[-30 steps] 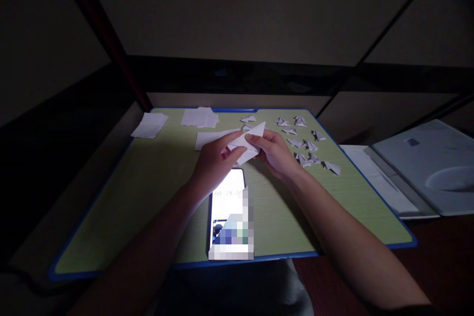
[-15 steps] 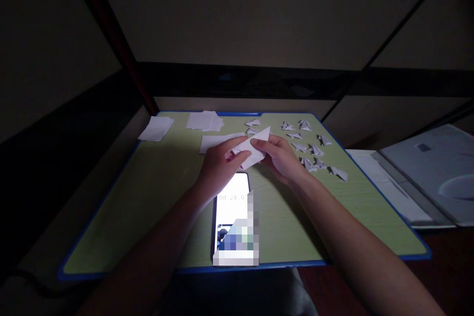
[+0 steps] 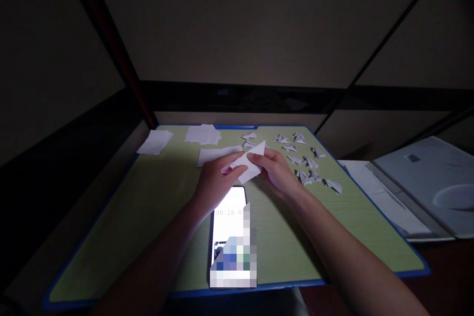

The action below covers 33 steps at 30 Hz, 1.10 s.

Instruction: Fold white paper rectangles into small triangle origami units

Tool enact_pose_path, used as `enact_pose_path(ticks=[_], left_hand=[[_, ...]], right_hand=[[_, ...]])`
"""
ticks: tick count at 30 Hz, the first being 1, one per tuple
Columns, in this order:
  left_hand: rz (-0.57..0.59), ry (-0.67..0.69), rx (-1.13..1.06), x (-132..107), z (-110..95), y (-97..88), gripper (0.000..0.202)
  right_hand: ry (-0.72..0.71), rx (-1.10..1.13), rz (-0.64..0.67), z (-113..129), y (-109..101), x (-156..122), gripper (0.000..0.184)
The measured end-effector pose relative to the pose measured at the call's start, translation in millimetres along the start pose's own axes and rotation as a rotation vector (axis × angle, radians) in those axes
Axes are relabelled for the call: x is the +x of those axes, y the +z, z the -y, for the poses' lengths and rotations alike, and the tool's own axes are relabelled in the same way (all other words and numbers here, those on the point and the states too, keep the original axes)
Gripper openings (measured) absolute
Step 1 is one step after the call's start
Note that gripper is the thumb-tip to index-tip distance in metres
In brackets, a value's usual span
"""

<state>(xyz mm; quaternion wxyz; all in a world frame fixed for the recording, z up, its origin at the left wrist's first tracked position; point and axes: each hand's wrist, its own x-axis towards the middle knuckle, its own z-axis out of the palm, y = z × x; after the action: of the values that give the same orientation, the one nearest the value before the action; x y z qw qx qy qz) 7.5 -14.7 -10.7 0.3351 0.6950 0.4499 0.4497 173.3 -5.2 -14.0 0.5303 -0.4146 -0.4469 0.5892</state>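
A partly folded sheet of white paper [image 3: 253,163] is held above the middle of the table, its pointed corner up and to the right. My left hand [image 3: 218,177] grips its left side, thumb lying on the front face. On the right side my right hand [image 3: 276,170] pinches it, thumb on top and the other fingers behind, mostly hidden. Just beyond my left hand lies a flat white sheet [image 3: 218,155]. Below the hands a lit phone [image 3: 228,224] rests on the table, showing a timer; its lower part is pixelated.
Several small folded paper pieces [image 3: 310,162] are spread over the green table [image 3: 148,227] at the right. Two stacks of white paper, one at the left edge [image 3: 154,142] and one farther back [image 3: 202,134], lie flat. A grey box-like object [image 3: 425,182] stands beyond the right edge.
The whole scene sits slightly lower in the picture, as the head has tilted up. Both hands keep their hold on the folded paper, which looks much the same.
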Motion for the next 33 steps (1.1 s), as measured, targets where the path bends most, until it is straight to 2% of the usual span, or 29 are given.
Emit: enact_pose_path(ticks=[9,18,24,33], left_hand=[[-0.038,-0.034,-0.088,0,1,2.4,0.038],[-0.030,-0.045,-0.200,2,14,7.7,0.042],[-0.027,-0.057,-0.279,1,12,8.7,0.044],[-0.031,-0.046,-0.259,1,16,7.0,0.042]], right_hand=[[-0.028,-0.012,-0.001,0,1,0,0.028],[-0.045,-0.015,-0.026,-3,1,2,0.032],[-0.041,-0.009,-0.020,-4,-1,4,0.033],[-0.066,-0.012,0.011,-8,-1,6,0.033]])
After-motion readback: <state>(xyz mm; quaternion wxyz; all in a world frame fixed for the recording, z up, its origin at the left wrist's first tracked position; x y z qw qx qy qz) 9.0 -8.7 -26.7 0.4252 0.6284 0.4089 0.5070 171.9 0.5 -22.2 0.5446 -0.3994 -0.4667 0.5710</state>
